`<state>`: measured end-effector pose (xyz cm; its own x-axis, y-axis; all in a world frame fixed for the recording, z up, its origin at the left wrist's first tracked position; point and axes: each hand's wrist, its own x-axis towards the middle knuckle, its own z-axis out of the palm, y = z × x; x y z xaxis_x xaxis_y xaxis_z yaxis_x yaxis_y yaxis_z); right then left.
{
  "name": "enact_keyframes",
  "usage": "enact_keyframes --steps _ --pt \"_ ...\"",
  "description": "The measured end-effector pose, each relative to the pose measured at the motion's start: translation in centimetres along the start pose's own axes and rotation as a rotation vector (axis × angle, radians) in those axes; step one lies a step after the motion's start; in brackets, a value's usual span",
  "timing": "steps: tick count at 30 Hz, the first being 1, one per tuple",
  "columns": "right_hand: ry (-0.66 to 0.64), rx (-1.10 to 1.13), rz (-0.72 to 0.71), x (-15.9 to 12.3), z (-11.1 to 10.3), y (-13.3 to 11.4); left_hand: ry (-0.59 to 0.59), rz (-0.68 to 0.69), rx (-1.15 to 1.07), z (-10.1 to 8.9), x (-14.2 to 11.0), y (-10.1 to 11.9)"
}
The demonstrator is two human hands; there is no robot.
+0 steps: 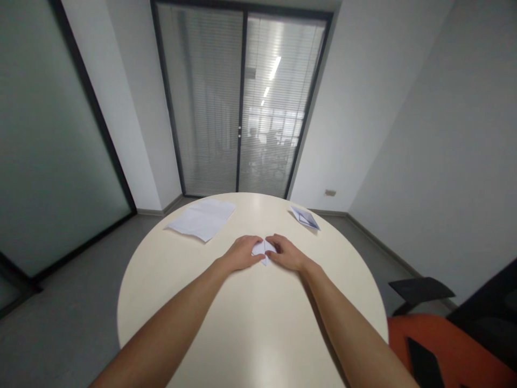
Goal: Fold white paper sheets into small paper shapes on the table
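A small folded piece of white paper (264, 248) lies near the middle of the table, with a crease or seam running down its centre and a pointed end toward me. My left hand (243, 253) grips its left side, thumb and fingers curled about the edge. On the opposite side my right hand (286, 252) has its thumb and fingers closed on the right edge. Both hands rest low at the tabletop, and the fingers cover part of the paper's sides.
The round cream table (242, 323) carries a flat white paper sheet (203, 218) at the far left. A folded paper piece (306, 217) lies at the far right. An orange chair (444, 345) with black armrests stands at the right. Beyond the table is a glass door with blinds (202, 102).
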<state>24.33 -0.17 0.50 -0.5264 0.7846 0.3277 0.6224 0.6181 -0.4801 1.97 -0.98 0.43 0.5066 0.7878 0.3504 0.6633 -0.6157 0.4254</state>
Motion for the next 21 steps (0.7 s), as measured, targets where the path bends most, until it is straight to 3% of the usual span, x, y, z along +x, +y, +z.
enact_keyframes --steps 4,9,14,21 --pt "0.030 0.204 0.115 0.0 0.3 0.1 0.015 -0.012 -0.015 0.2 0.0 -0.1" --pt "0.094 0.390 0.128 0.2 0.3 -0.1 0.032 -0.046 -0.056 0.5 0.2 -0.1" --pt "0.225 0.320 0.131 0.7 -0.6 -1.5 0.134 -0.052 -0.054 0.1 0.5 0.5" --pt "0.357 0.248 -0.036 1.1 -1.3 -2.7 0.349 -0.005 -0.034 -0.8 0.6 1.2"
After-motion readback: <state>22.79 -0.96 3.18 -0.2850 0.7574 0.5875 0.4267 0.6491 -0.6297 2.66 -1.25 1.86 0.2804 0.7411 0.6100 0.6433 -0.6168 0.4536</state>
